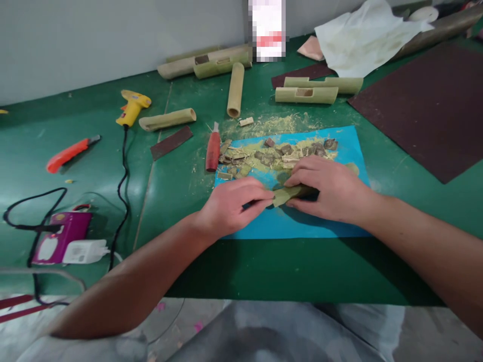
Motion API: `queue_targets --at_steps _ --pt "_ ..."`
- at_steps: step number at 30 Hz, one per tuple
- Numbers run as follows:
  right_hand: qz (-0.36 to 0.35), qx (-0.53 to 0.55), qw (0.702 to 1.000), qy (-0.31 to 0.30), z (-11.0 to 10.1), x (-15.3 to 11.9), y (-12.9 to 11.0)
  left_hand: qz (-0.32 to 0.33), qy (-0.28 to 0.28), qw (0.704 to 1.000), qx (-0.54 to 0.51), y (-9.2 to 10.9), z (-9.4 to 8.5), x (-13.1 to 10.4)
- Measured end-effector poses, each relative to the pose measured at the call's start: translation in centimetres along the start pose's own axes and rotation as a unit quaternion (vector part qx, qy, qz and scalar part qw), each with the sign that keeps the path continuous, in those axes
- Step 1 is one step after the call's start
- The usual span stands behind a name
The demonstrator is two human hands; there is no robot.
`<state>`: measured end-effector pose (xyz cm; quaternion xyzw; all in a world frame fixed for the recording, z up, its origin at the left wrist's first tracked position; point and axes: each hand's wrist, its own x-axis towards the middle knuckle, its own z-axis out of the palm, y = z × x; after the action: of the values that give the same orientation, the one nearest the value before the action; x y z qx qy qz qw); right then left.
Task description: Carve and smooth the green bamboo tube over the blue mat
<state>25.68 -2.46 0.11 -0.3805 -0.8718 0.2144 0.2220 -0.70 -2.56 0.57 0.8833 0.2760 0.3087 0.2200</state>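
Note:
Over the blue mat [249,226], both hands meet at a short pale-green bamboo piece [286,195]. My right hand [328,188] wraps its fingers round the piece from the right, thumb below and fingers above, covering much of it. At the piece's left end, my left hand [237,203] pinches with thumb and fingertips; whether something small is also between them I cannot make out. Just beyond the hands lie bamboo chips [266,158] and yellowish dust on the mat. A red-handled cutting tool [213,151] lies at the mat's left edge.
Cut bamboo tubes [306,95] lie at the back of the green table [196,271]. Dark brown sheets [430,110] lie to the right. Leftward are a yellow glue gun [133,108], an orange utility knife [71,154] and a purple power strip [71,229] with black cords.

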Motion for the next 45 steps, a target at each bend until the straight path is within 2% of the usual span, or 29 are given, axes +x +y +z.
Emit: queue_targets --at_steps 6,11,23,27,31,45 --pt "-0.006 0.026 0.999 -0.02 -0.22 0.2 0.08 0.005 -0.046 0.999 0.009 0.33 -0.15 0.0" --pt "-0.008 0.027 0.999 -0.023 -0.19 0.17 0.04 0.0 -0.023 0.999 0.024 0.17 -0.06 -0.01" --pt "-0.012 0.039 0.999 -0.026 -0.18 0.16 0.0 0.07 -0.031 0.996 0.048 0.25 0.05 -0.01" --pt "-0.014 0.035 0.999 -0.028 -0.17 0.14 0.12 0.05 -0.03 0.997 0.05 0.07 -0.01 -0.08" --pt "-0.016 0.032 0.999 -0.026 -0.19 0.06 0.17 0.075 -0.033 0.995 0.052 -0.06 0.02 -0.14" --pt "-0.023 0.032 0.999 -0.035 -0.36 0.2 0.05 0.084 -0.011 0.992 0.093 0.56 0.49 -0.43"
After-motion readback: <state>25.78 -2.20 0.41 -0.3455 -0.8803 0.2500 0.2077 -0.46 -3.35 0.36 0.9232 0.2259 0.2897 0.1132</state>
